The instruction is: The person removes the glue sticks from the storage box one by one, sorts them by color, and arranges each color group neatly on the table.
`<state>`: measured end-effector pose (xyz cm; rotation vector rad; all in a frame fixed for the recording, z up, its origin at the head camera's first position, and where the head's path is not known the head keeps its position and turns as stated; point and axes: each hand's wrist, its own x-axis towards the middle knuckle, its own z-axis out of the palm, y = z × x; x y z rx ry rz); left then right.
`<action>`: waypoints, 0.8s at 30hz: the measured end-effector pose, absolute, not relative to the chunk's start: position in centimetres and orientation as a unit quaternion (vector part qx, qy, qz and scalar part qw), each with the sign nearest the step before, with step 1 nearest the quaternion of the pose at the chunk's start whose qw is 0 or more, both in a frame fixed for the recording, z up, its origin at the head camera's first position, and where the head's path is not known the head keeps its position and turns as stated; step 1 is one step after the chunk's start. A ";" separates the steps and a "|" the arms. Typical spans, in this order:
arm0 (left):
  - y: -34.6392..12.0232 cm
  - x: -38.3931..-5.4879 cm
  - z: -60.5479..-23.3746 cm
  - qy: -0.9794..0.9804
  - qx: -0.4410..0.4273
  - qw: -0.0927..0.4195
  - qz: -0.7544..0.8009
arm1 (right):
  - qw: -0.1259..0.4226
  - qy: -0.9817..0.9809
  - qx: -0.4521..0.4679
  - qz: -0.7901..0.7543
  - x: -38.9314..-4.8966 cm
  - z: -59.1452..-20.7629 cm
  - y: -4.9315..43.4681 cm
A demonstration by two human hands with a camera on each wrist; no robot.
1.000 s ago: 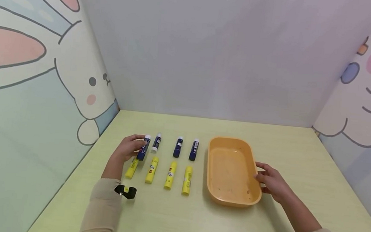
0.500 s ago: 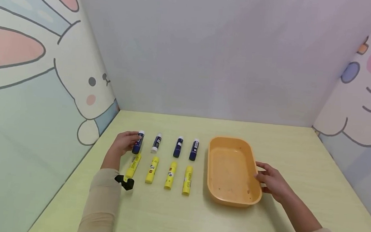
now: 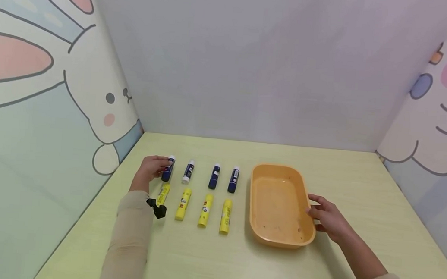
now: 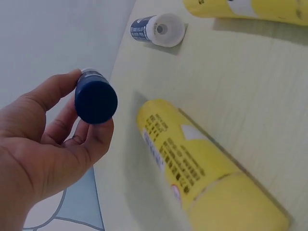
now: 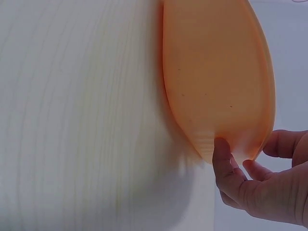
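My left hand (image 3: 152, 168) pinches a dark blue glue stick (image 3: 168, 168) with a white end, at the left of the back row. In the left wrist view the blue end of this glue stick (image 4: 96, 101) faces the camera, held between thumb and fingers; whether it touches the table cannot be told. Just in front lies a yellow glue stick (image 3: 163, 194), partly covered by the wrist camera. At the right, my right hand (image 3: 328, 218) grips the side rim of an orange plastic tray (image 3: 254, 228). In the right wrist view, fingers and thumb hold the tray's wall (image 5: 211, 96).
More blue glue sticks (image 3: 214, 177) lie in the back row, and several yellow ones (image 3: 204, 211) form a row before them. The tray stands right of both rows. A grey wall (image 3: 267, 73) bounds the table (image 3: 207, 263) behind, with cartoon-printed panels (image 3: 86, 104) at both sides.
My left hand has moved left and back with the blue glue stick, from above the leftmost yellow one into line with the blue row. Right hand and tray have stayed in place.
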<state>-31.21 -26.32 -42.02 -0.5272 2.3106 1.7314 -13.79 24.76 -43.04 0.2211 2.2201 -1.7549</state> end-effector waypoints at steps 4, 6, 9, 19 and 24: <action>-25.9 -31.8 -42.4 0.794 -0.183 0.096 0.571 | 0.149 0.772 0.079 -0.613 -13.8 -43.0 24.9; -25.7 -32.1 -42.6 0.798 -0.186 0.090 0.566 | 0.148 0.769 0.081 -0.617 -13.8 -43.0 24.9; -25.5 -32.3 -43.2 0.809 -0.192 0.077 0.550 | 0.150 0.765 0.082 -0.620 -13.8 -43.2 24.8; -26.0 -32.5 -45.5 0.857 -0.214 0.056 0.466 | 0.150 0.767 0.082 -0.618 -13.6 -43.4 24.7; -25.8 -32.7 -45.5 0.855 -0.211 0.047 0.472 | 0.147 0.771 0.080 -0.615 -13.7 -43.3 24.7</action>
